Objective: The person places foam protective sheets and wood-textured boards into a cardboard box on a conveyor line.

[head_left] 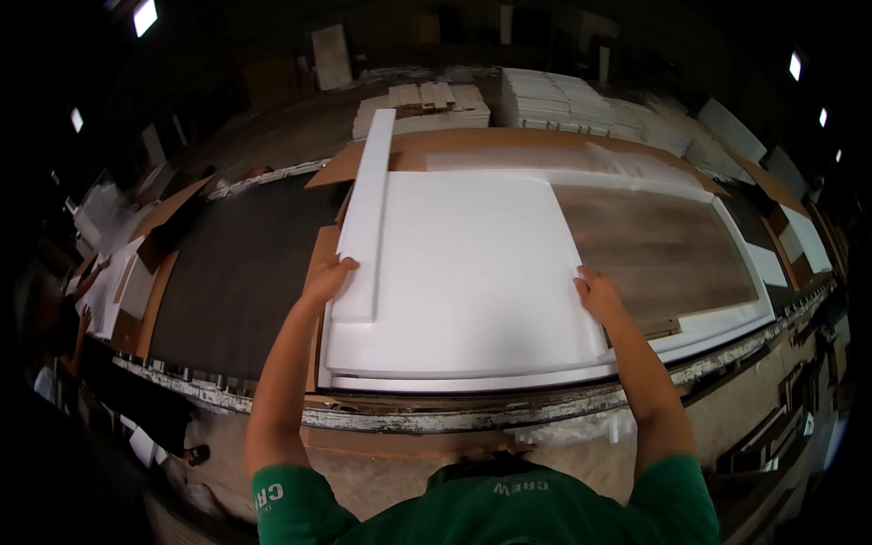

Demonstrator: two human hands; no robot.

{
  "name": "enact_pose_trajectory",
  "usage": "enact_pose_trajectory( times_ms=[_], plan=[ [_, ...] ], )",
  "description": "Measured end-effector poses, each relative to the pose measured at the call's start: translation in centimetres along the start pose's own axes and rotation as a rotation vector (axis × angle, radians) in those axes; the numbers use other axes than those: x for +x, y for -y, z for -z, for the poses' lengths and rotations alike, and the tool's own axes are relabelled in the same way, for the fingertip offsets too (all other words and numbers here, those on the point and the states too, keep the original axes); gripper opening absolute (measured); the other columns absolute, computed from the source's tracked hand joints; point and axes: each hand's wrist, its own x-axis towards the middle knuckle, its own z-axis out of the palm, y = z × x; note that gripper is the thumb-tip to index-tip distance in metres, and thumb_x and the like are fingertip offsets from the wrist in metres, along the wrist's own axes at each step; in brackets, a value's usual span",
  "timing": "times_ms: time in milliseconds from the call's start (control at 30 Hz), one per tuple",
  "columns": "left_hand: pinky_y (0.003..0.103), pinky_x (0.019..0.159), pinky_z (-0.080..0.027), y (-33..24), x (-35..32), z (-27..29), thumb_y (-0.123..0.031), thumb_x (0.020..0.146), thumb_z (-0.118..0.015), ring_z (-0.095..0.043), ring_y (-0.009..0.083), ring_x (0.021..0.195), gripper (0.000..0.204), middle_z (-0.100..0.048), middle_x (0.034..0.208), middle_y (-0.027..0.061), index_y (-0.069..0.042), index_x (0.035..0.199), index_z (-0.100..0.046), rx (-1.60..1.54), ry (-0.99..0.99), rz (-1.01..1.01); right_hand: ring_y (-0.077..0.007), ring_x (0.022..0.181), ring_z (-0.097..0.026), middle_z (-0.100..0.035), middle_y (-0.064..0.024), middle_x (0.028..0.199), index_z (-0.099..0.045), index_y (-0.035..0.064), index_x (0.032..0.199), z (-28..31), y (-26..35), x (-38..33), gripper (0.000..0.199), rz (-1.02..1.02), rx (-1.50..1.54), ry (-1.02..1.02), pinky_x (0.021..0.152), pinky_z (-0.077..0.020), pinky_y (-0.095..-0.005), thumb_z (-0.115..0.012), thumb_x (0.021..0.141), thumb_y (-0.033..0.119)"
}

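A large white foam sheet (472, 263) lies flat over a wood-grain panel (663, 250) on the workbench. My left hand (329, 280) grips the near end of a long white foam strip (371, 204) lying along the sheet's left edge. At the sheet's right edge, my right hand (595, 295) presses on the foam with fingers curled over the rim. Both forearms come up from the bottom, in green sleeves. Beneath the sheet another white foam layer (727, 318) sticks out at the front and right.
Brown cardboard (454, 143) lies under the far end of the stack. A dark mat (241, 272) covers the bench to the left. Stacks of white pieces (554, 98) and wooden pieces (427, 95) stand at the back. The worn bench edge (436, 418) runs in front of me.
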Motion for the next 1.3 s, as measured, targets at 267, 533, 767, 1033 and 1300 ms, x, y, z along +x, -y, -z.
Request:
enact_pose_trajectory(
  times_ms=[267,533,767,1033,1300],
  plan=[
    [0.035,0.081,-0.037,-3.9,-1.6,-4.6,-0.059,0.070,-0.042,-0.046,0.0370,0.094,0.078,-0.039,0.107,0.0325,0.015,0.096,-0.049,0.731,-0.017,-0.088,-0.0332,0.080,-0.051,-0.052,-0.0203,0.090,-0.050,0.0026,0.103,0.7,-2.9,-1.2,0.039,0.007,-0.160,-0.057,0.070,-0.0424,-0.0367,-0.049,0.078,0.032],
    [0.039,0.090,-0.030,0.6,-1.3,-6.7,-0.053,0.075,-0.040,-0.039,0.0370,0.103,0.072,-0.029,0.121,0.0239,0.012,0.104,-0.045,0.921,-0.347,-0.281,-0.0356,0.120,-0.012,-0.013,-0.0155,0.132,-0.021,0.0037,0.126,0.3,-0.8,0.0,0.068,-0.165,-0.127,0.316,0.097,-0.0121,-0.0435,-0.026,0.080,0.053],
    [0.036,0.096,-0.021,0.6,-0.3,-6.8,-0.047,0.077,-0.042,-0.033,0.0329,0.112,0.068,-0.035,0.120,0.0221,0.008,0.115,-0.035,0.815,-0.083,-0.472,-0.0336,0.122,-0.007,-0.008,-0.0162,0.133,-0.015,-0.0034,0.125,0.2,-1.8,0.4,0.076,-0.060,-0.161,0.356,0.099,-0.0098,-0.0400,-0.024,0.079,0.056],
    [0.040,0.092,-0.024,0.4,-0.1,-8.0,-0.046,0.078,-0.041,-0.040,0.0349,0.104,0.065,-0.044,0.108,0.0268,0.012,0.107,-0.042,0.911,-0.070,-0.462,-0.0314,0.122,-0.008,-0.009,-0.0186,0.132,-0.013,-0.0038,0.125,-0.6,-3.7,0.8,0.071,-0.094,0.069,0.401,0.099,-0.0120,-0.0376,-0.026,0.081,0.050],
    [0.045,0.094,-0.016,-1.0,-1.1,-9.6,-0.050,0.076,-0.038,-0.035,0.0334,0.109,0.067,-0.040,0.116,0.0229,0.008,0.110,-0.042,0.973,-0.066,-0.354,-0.0305,0.123,-0.007,-0.007,-0.0166,0.133,-0.011,-0.0003,0.127,1.8,-5.7,-3.9,0.068,0.060,-0.175,0.432,0.099,-0.0058,-0.0381,-0.017,0.082,0.051]
  ],
)
